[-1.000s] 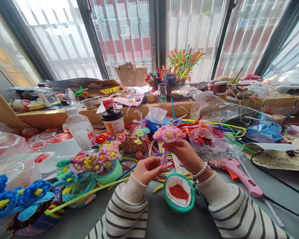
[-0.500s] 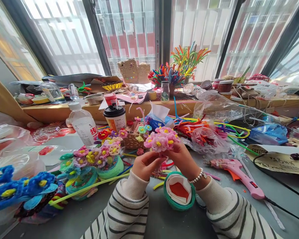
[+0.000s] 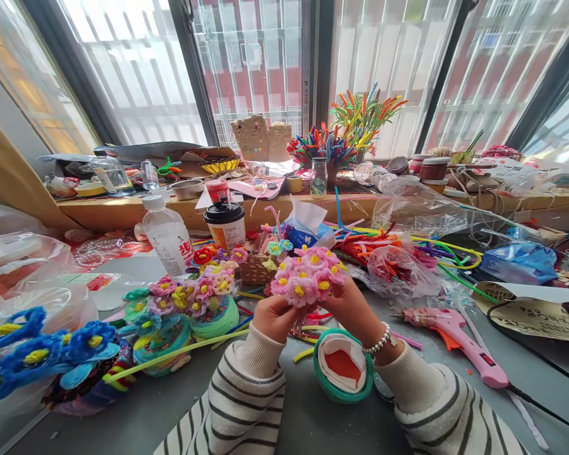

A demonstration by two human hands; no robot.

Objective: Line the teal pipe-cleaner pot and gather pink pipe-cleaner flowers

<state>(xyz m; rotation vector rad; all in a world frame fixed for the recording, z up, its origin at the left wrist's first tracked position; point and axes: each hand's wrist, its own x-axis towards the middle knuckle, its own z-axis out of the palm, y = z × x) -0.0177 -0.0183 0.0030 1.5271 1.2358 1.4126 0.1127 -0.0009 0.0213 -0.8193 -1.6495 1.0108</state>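
A bunch of pink fuzzy flowers with yellow centres [image 3: 306,275] is held up between both hands, its blossoms tilted toward the camera. My left hand [image 3: 275,317] grips the bunch from below on the left, fingers closed round the thin stems. On the right, my right hand [image 3: 353,311] has its fingers closed at the underside of the blossoms, the fingertips partly hidden. Just below the hands stands a green-wrapped pot [image 3: 344,365] with white lining and a red-orange inside. A pink glue gun [image 3: 469,344] lies to the right of my right hand.
Blue fuzzy flowers [image 3: 35,357] and potted multicoloured flowers [image 3: 199,294] stand at the left. Behind are a water bottle [image 3: 165,239], a lidded paper cup [image 3: 225,227], a brown basket [image 3: 256,268] and loose pipe cleaners [image 3: 374,243]. A cluttered wooden ledge [image 3: 275,212] runs below the windows.
The pink bunch has tipped so more of its blossoms face the camera. Both hands stay closed on it. The whole view has shifted slightly, with the surroundings appearing farther right.
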